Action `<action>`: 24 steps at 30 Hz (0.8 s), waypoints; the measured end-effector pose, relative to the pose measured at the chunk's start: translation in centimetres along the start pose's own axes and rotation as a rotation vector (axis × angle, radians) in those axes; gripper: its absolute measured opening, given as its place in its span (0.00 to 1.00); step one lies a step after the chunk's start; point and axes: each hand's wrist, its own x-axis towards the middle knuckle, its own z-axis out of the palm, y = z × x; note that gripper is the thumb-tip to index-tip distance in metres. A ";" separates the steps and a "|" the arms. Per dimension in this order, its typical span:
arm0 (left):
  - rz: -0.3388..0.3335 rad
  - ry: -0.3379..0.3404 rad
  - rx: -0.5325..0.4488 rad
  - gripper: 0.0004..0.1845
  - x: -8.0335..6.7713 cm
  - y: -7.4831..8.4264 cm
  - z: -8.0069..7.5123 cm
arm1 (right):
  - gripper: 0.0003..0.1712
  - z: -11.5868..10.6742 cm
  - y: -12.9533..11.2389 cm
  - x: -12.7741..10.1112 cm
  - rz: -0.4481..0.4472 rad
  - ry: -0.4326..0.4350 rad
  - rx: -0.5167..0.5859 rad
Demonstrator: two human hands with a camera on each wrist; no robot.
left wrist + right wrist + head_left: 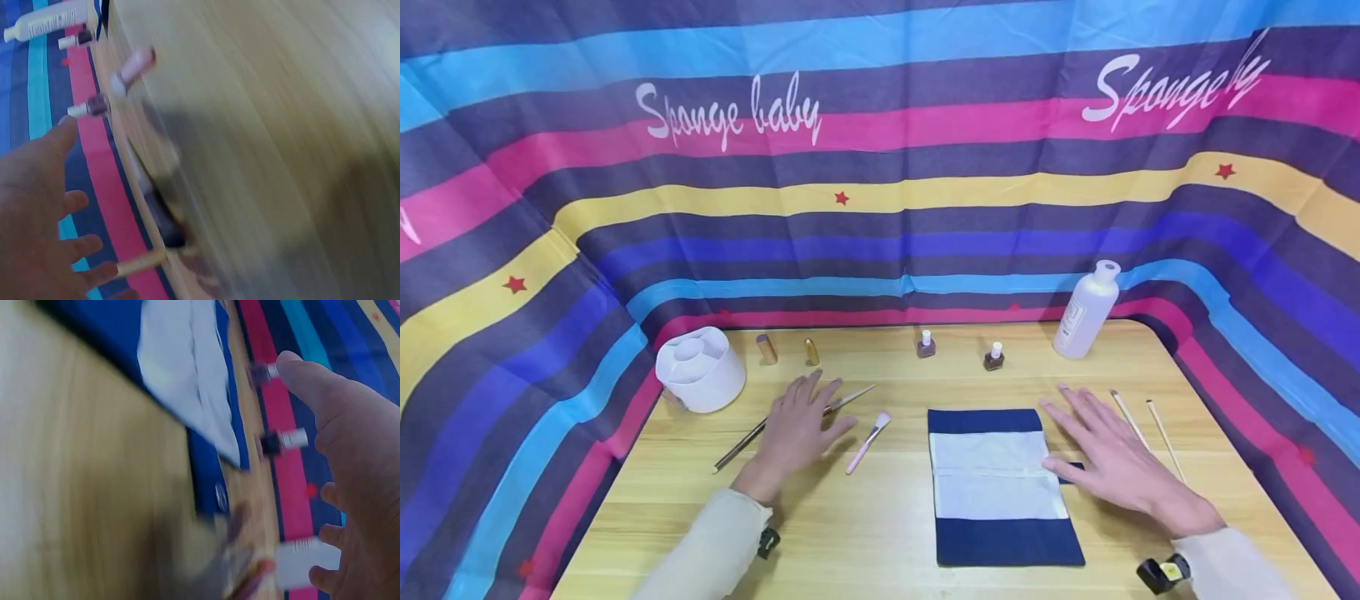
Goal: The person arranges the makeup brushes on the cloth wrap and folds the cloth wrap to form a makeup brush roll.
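Note:
In the head view my left hand (pixel 797 425) has its fingers spread over a long dark-handled brush (pixel 741 447), holding nothing. Right of it lies a small pink-handled brush (pixel 867 444) with a pale head. My right hand (pixel 1108 458), fingers stretched out, hovers by the right edge of an unfolded navy case (pixel 988 546) with a white inside panel (pixel 985 492). In the right wrist view the case's strap (pixel 205 478) sticks out under that hand, which grips nothing. Two thin pale brushes (pixel 1129 421) lie beyond it, one partly behind my hand.
A white round divided holder (pixel 703 379) stands at the back left. Along the back are a brown tube (pixel 766 350), a gold tube (pixel 812 352), two small white-capped bottles (pixel 927 345) and a tall white bottle (pixel 1085 312). A striped curtain (pixel 850 250) encloses the wooden table (pixel 850 533).

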 end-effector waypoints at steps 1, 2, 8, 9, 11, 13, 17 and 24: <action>0.015 0.003 -0.007 0.42 0.2 0.5 0.2 | 0.50 0.3 -0.5 0.2 -0.030 0.002 0.000; 0.028 0.006 -0.014 0.40 0.3 1.0 0.3 | 0.50 0.6 -1.0 0.4 -0.066 0.009 -0.012; 0.086 -0.005 -0.037 0.28 1.0 3.1 1.8 | 0.50 2.3 -3.2 0.7 -0.216 -0.019 -0.006; 0.091 -0.019 -0.037 0.26 1.0 3.4 2.0 | 0.50 2.6 -3.4 0.6 -0.226 -0.038 0.009; 0.097 -0.052 -0.047 0.23 1.1 3.8 2.4 | 0.50 3.0 -3.7 0.6 -0.241 -0.065 0.033; 0.106 -0.075 -0.048 0.19 1.0 4.1 2.6 | 0.50 3.4 -3.9 0.5 -0.253 -0.082 0.051; 0.126 -0.077 -0.072 0.12 1.0 4.7 2.8 | 0.51 3.8 -4.1 0.2 -0.277 -0.087 0.033; 0.104 -0.101 -0.241 0.08 2.0 5.8 2.7 | 0.50 4.1 -4.0 -0.1 -0.297 -0.076 -0.003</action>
